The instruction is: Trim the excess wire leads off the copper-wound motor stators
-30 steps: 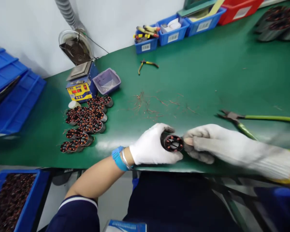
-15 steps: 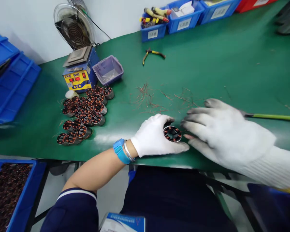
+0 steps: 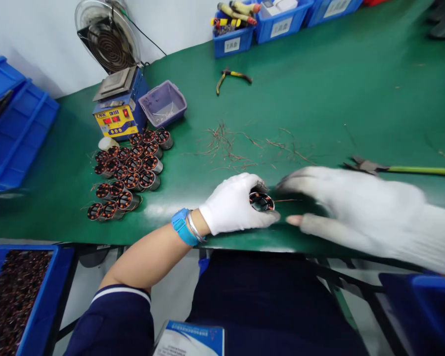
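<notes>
My left hand point(image 3: 237, 205), in a white glove, is wrapped round a motor stator point(image 3: 261, 201), a metal ring with copper windings inside. It sits near the table's front edge with its opening facing up. A thin copper wire point(image 3: 288, 200) sticks out from its right side. Just right of the stator is my right hand point(image 3: 341, 202), also gloved and somewhat blurred. Its thumb and fingers are apart, with nothing between them but the wire's end in the gap. Behind that hand lie cutting pliers point(image 3: 367, 165) with a green handle.
Several stators point(image 3: 128, 173) stand in rows at the left, before a blue and yellow soldering unit point(image 3: 116, 118) and a purple tray point(image 3: 163, 104). Copper wire scraps point(image 3: 222, 141) lie mid-table. Yellow-handled pliers point(image 3: 233, 75) and blue tool bins point(image 3: 233, 44) are farther back.
My right hand has shifted slightly right, and its thumb and fingers have spread apart. A wire now shows at the stator's right side, and the green pliers' jaws have come into view.
</notes>
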Tool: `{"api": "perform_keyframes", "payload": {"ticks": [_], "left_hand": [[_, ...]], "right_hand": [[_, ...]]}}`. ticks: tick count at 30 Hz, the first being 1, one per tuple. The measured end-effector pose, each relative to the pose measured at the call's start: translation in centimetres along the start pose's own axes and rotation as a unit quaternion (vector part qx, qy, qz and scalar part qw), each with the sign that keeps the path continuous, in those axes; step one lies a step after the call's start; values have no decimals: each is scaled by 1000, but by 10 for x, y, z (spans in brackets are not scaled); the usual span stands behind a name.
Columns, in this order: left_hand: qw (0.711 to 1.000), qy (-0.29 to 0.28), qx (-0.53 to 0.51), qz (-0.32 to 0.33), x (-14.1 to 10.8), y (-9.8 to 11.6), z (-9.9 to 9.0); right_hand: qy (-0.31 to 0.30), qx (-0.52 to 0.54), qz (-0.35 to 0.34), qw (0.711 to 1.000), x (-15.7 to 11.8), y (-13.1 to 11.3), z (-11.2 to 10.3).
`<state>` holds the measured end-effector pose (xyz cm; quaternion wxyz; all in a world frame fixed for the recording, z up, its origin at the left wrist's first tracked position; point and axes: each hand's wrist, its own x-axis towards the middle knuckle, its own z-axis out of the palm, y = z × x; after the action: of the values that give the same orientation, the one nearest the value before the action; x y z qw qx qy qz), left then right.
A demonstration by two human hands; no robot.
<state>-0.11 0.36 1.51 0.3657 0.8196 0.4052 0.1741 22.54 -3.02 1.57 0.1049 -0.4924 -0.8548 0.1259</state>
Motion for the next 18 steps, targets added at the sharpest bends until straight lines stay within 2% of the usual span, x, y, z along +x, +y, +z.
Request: {"api": "perform_keyframes", "payload": {"ticks": [3, 5, 8, 9, 10, 11, 12, 13, 14, 17, 18], "left_hand": [[1000, -12, -9, 0, 1, 1, -1], [999, -8, -35, -24, 0, 4, -5], [981, 1, -135, -138, -3, 13, -16], [964, -46, -191, -177, -5, 15, -20], [936, -123, -255, -208, -6, 17, -23], [909, -190, -302, -214, -8, 18, -26], [895, -206, -337, -207, -9, 19, -27], [890, -184, -374, -185, -10, 19, -28], [892, -136, -405, -149, -11, 18, -27], [897, 77, -435, -34, -16, 16, -21], [901, 121, -416, -4, -17, 16, -18]], "right_hand": [[-55, 78, 26, 995, 5, -13, 13], [-56, 112, 49, 991, 8, -20, 10], [-35, 195, 51, 979, 9, -29, -8], [-25, 213, 41, 976, 9, -32, -14], [-18, 224, 33, 974, 9, -33, -19], [-17, 228, 31, 973, 8, -34, -23], [-20, 230, 35, 972, 8, -34, -25], [-24, 233, 47, 971, 8, -33, -26], [-30, 241, 62, 968, 8, -33, -27], [-42, 279, 95, 955, 8, -32, -27], [-41, 287, 96, 952, 8, -32, -27]]}}
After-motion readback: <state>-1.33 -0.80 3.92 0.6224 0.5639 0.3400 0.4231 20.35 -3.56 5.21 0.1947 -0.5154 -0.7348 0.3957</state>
